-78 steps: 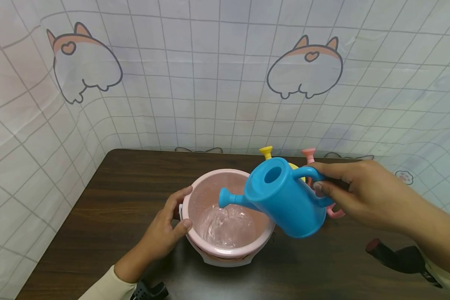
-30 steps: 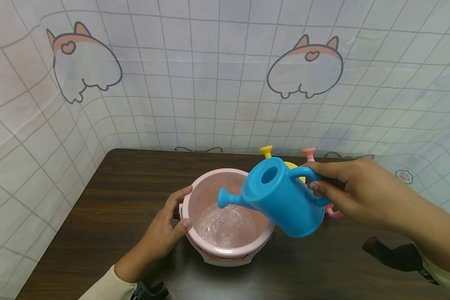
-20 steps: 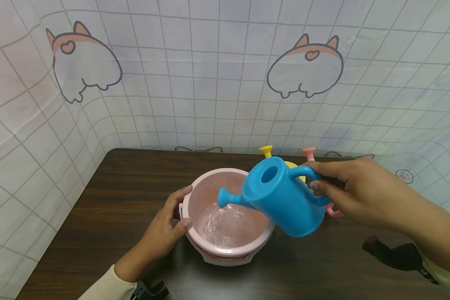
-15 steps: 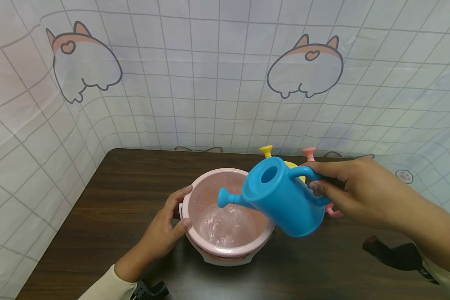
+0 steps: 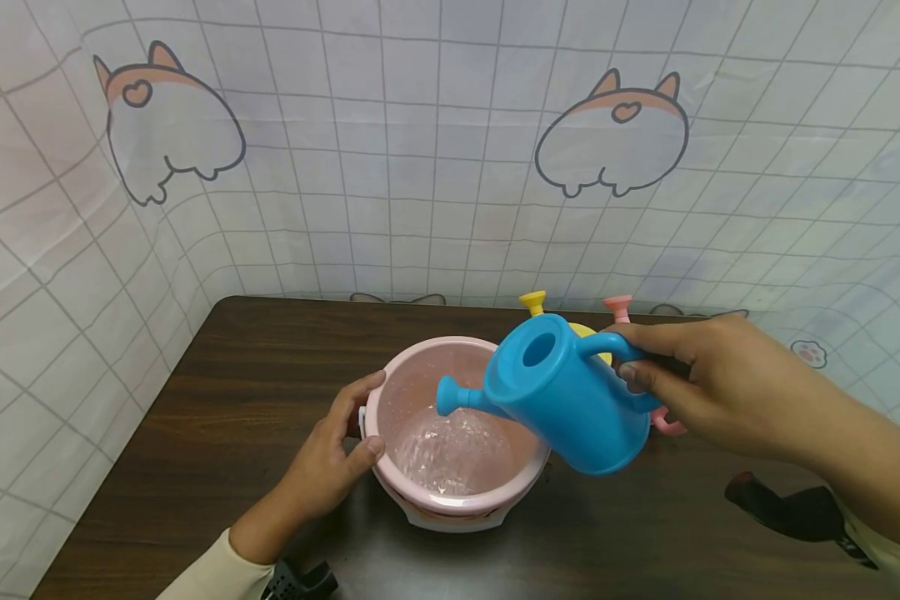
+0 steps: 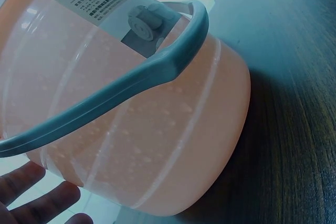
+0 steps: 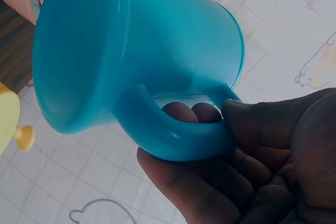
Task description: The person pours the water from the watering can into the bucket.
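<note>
A blue watering can (image 5: 570,400) is tilted over a pink bucket (image 5: 461,504), its spout above the opening. Rippling water (image 5: 453,450) shows inside the bucket. My right hand (image 5: 727,392) grips the can's handle; in the right wrist view, the fingers (image 7: 184,182) wrap around this handle (image 7: 178,140). At the bucket's left side, my left hand (image 5: 326,458) holds the rim, with thumb and index finger against it. The left wrist view shows the bucket wall (image 6: 157,145) with a label and a hanging handle (image 6: 136,85), and fingertips (image 6: 58,198) beside it.
Behind the blue can, a yellow watering can (image 5: 532,302) and a pink one (image 5: 617,307) stand mostly hidden. The dark wooden table (image 5: 232,400) meets a grid-patterned curtain (image 5: 390,167) at its back and left. Black wrist devices are strapped near both sleeves.
My right hand and the blue can have shifted very slightly left since the earliest frame, then stay put. The water's ripples keep changing. My left hand stays on the bucket.
</note>
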Motion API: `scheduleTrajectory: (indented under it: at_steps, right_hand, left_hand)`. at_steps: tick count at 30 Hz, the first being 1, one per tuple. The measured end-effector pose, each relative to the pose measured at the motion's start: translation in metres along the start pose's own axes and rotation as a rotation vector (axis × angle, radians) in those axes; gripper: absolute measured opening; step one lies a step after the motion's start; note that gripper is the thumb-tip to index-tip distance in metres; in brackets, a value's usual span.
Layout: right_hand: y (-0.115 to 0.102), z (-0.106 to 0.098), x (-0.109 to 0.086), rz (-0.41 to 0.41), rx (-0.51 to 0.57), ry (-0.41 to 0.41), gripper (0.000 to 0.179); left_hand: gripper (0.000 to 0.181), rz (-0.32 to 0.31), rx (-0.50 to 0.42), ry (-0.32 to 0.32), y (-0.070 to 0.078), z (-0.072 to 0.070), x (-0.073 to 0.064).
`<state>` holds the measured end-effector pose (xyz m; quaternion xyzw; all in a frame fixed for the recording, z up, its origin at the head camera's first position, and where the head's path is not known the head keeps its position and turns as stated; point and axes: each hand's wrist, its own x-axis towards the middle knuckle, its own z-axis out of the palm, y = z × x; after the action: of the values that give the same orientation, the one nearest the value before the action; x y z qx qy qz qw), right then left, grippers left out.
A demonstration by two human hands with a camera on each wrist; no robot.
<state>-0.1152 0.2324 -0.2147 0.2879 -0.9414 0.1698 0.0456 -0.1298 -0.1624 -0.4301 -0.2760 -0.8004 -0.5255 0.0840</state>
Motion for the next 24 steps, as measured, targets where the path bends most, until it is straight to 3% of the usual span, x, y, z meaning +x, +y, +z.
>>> scheduleTrajectory:
  at_steps: [24]
  right_hand:
    - [0.0003,-0.0010,-0.0009,-0.036,0.022,0.013,0.046]
  left_hand:
    - [0.065,-0.008,-0.002,-0.016,0.0026,-0.0016,0.0001]
